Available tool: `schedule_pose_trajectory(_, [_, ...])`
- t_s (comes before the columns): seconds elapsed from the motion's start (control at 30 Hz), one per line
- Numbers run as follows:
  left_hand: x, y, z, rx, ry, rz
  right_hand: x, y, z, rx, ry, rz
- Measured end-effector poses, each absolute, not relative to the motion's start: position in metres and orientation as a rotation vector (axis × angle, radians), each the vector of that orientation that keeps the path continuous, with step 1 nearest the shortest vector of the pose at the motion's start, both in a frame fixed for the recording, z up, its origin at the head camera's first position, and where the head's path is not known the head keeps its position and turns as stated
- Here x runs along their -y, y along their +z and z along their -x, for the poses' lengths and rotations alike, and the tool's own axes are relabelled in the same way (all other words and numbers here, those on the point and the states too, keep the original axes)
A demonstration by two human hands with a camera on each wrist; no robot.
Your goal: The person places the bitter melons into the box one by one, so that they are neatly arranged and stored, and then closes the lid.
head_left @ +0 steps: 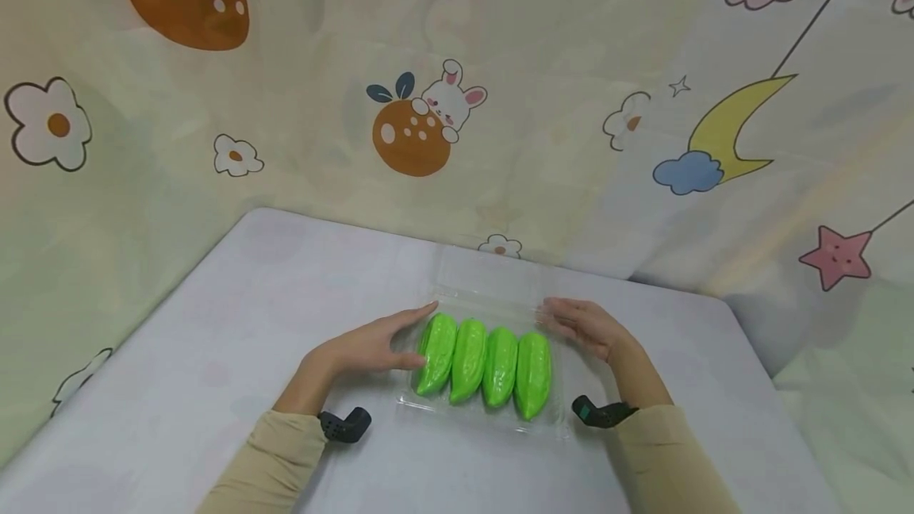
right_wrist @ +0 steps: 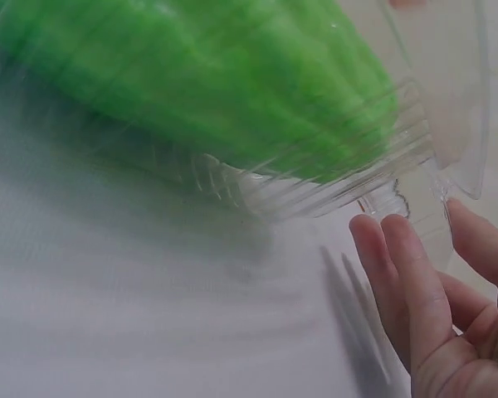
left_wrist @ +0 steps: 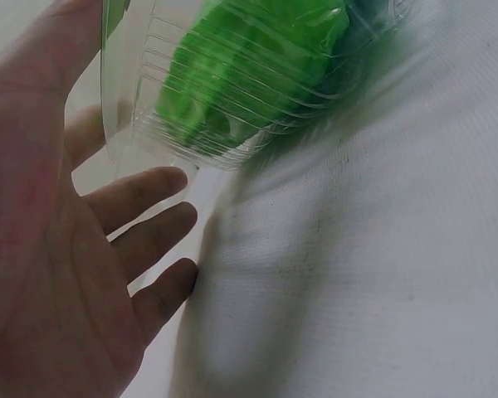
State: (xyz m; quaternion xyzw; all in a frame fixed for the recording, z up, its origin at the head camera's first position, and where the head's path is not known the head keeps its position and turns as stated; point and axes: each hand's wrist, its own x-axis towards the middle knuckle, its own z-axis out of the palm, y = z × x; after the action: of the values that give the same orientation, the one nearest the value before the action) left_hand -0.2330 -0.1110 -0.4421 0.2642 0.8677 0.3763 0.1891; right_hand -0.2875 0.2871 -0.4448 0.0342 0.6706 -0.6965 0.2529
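Note:
A clear plastic box [head_left: 481, 421] with ribbed sides lies on the table, its transparent lid [head_left: 493, 274] folded back behind it. Several glossy green, elongated, fruit-like pieces [head_left: 501, 367] with tapered ends sit side by side inside; their exact kind cannot be told. My left hand [head_left: 357, 349] is at the box's left side, thumb over the rim and forefinger reaching the far left corner. Its other fingers are loosely spread in the left wrist view. At the far right corner is my right hand [head_left: 591, 327], fingertips [right_wrist: 404, 236] by the box's edge; whether they touch it is unclear.
The white-covered table [head_left: 236, 324] extends around the box. A patterned cloth [head_left: 543, 141] hangs behind it. Each wrist carries a small black camera; the left one [head_left: 346, 425] and the right one [head_left: 602, 412] stand just above the table.

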Motion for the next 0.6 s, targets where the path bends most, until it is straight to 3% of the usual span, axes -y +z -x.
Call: schedule_pose_trajectory(0.6, [0.113, -0.442, 0.235, -2.426, 1.091, -0.773, -0.289, -0.427, 0.283, -2.21, -1.729, 0.182])
